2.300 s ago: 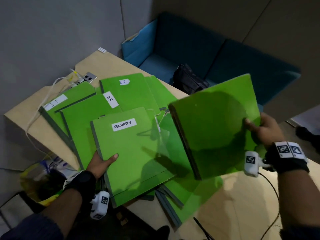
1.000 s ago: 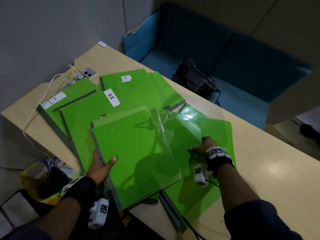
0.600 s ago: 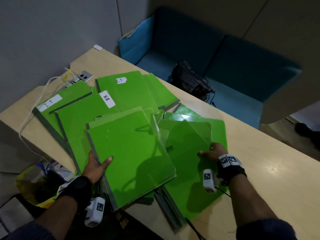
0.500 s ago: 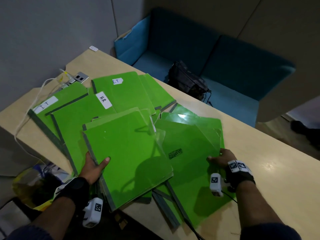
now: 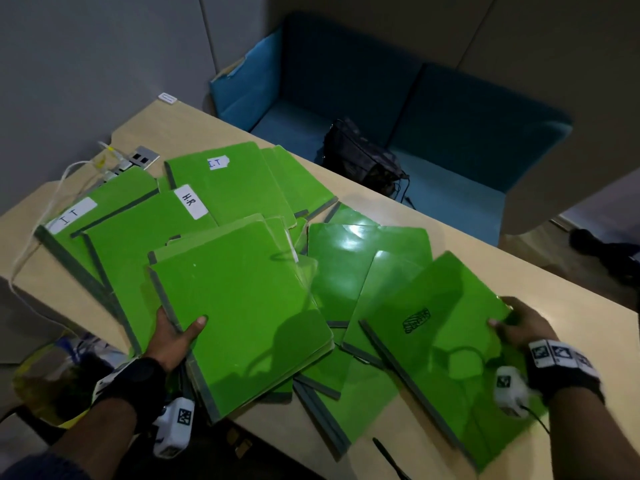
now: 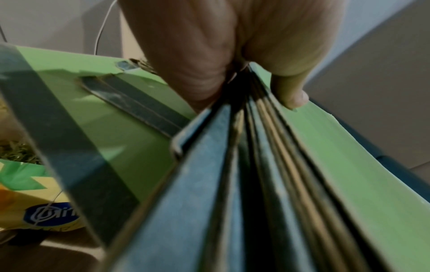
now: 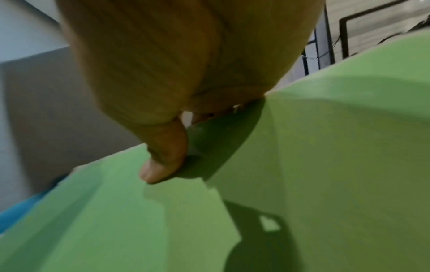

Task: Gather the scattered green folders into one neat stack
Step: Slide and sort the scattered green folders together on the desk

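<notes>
Several green folders lie fanned over the wooden table (image 5: 540,278). My left hand (image 5: 176,336) grips a stack of folders (image 5: 242,313) by its grey spine side at the table's near edge, thumb on top; the left wrist view shows the stacked spines (image 6: 267,165) pinched between thumb and fingers. My right hand (image 5: 516,327) holds the right edge of a glossy green folder (image 5: 440,344) with a black stamp, lifted and tilted above the others, thumb (image 7: 163,160) pressed on its cover (image 7: 325,165). Folders labelled IT (image 5: 104,209), H.R (image 5: 152,237) and I.T (image 5: 235,181) lie at the left and back.
A socket plate with white cables (image 5: 114,164) sits at the table's far left. A blue sofa (image 5: 381,98) with a black bag (image 5: 360,157) stands behind the table. A yellow bag (image 5: 45,379) lies on the floor below the left edge.
My right hand put a folder onto the left-hand stack, then took a glossy folder and drew it to the right, lifting it. The left hand kept its grip on the stack.
</notes>
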Tool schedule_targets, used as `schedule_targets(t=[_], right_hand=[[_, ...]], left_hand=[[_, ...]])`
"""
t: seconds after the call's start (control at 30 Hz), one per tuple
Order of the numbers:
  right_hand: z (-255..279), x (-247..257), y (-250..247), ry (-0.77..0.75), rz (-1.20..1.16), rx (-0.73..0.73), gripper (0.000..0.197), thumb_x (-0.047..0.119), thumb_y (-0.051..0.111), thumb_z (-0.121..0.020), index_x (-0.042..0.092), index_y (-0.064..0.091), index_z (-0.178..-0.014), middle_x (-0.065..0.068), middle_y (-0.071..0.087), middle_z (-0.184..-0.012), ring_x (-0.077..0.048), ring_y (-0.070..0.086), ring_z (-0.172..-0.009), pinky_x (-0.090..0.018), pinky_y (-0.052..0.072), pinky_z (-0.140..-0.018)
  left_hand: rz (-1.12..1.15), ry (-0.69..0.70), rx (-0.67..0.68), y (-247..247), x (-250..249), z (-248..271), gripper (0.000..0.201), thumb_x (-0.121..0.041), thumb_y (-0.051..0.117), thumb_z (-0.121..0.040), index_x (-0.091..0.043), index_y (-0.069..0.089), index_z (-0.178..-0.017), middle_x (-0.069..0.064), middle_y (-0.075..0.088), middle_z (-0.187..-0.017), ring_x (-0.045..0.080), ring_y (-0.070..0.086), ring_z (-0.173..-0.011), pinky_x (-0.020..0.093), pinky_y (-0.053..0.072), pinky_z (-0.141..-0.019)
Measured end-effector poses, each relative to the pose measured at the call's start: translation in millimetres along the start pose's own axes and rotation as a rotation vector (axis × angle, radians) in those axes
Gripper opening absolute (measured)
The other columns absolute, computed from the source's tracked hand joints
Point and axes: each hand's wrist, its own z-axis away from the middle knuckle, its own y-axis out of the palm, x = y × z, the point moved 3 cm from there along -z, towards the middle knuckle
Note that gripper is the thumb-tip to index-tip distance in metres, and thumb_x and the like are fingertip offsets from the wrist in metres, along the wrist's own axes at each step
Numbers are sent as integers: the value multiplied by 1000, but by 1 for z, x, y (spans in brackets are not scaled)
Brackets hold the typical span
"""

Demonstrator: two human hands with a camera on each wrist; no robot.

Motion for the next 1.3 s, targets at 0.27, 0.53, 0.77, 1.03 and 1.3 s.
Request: schedule_targets(t=[0.27,0.53,0.77,1.03,1.3], right_hand=[[-60,104,34,-332,427,95,64,37,73,-87,28,47,-145,-14,52,-136,-37,50,-123,-43,48,-98],[-62,78,64,-230,350,7,66,32,78,-83,20,48,-141,-14,43,-143,-38,43,-130,-54,46,-101],[-42,37,69,-67,365,162,110,72,83,-48,17,49,-137,-12,56,-135,-33,52,-126,-48,47,-101],[6,61,-1,-245,-154,111,31,22,86,-75,18,67,-99,-5,69,-84,-31,67,-88,-35,46,-75],[32,155,38,-252,-782,80,112,79,84,-27,12,64,-114,-10,74,-104,-30,71,-89,-46,58,-82]], left_hand=[[17,5,-21,2,-2,0,76,-26,66,-90,-13,18,-148,12,37,-153,34,40,-136,50,34,-111],[26,-9,-28,5,-5,5,73,-24,65,-90,-13,21,-148,11,40,-151,34,41,-135,48,35,-110],[35,-10,-24,3,-8,5,74,-26,67,-89,-17,22,-147,10,41,-151,33,43,-135,51,35,-111],[68,-42,-31,1,-3,4,84,-42,74,-80,-16,27,-146,8,48,-145,32,49,-130,54,39,-108],[89,-11,-5,3,5,-2,63,-40,78,-78,-14,53,-130,4,64,-128,27,60,-118,50,46,-102]])
